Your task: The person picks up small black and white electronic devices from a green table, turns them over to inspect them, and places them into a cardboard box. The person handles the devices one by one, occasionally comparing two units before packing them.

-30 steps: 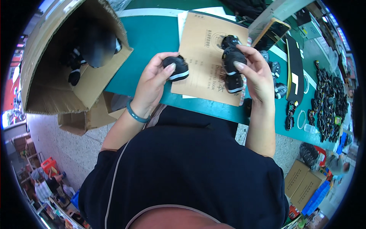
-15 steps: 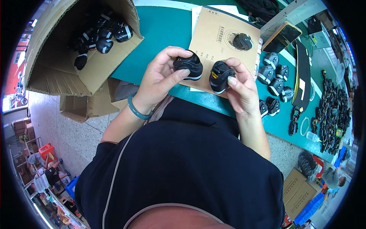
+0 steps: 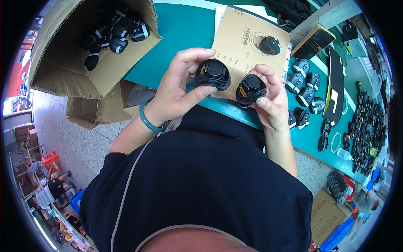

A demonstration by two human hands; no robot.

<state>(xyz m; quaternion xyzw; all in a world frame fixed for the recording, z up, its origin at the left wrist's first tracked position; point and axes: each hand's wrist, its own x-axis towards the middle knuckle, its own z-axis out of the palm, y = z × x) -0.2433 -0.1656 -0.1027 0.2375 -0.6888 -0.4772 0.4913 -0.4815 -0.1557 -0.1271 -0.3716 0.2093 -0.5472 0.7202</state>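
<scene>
My left hand (image 3: pixel 178 86), with a green bangle on its wrist, grips a black rounded plastic device (image 3: pixel 213 74) between thumb and fingers. Its open-looking underside, with a square black part and a bit of yellow, faces up. A similar black device (image 3: pixel 251 90) is pinched in my right hand (image 3: pixel 273 98), also showing a square black part and yellow inside. The two devices are close together but apart, above the near edge of a brown paper folder (image 3: pixel 231 40). On that folder rests another black rounded device (image 3: pixel 270 45).
A cardboard box (image 3: pixel 63 59) at left holds several black devices with pale stripes. Several grey-black devices (image 3: pixel 305 95) stand right on the green table (image 3: pixel 180 25). Beyond are a phone (image 3: pixel 314 42), a black strip (image 3: pixel 334 84), a pile of small black parts (image 3: pixel 367 126) and a small bottle (image 3: pixel 345 154).
Both devices have been turned in my hands, so their undersides now face up more. My hands have shifted slightly and the devices are a little closer together.
</scene>
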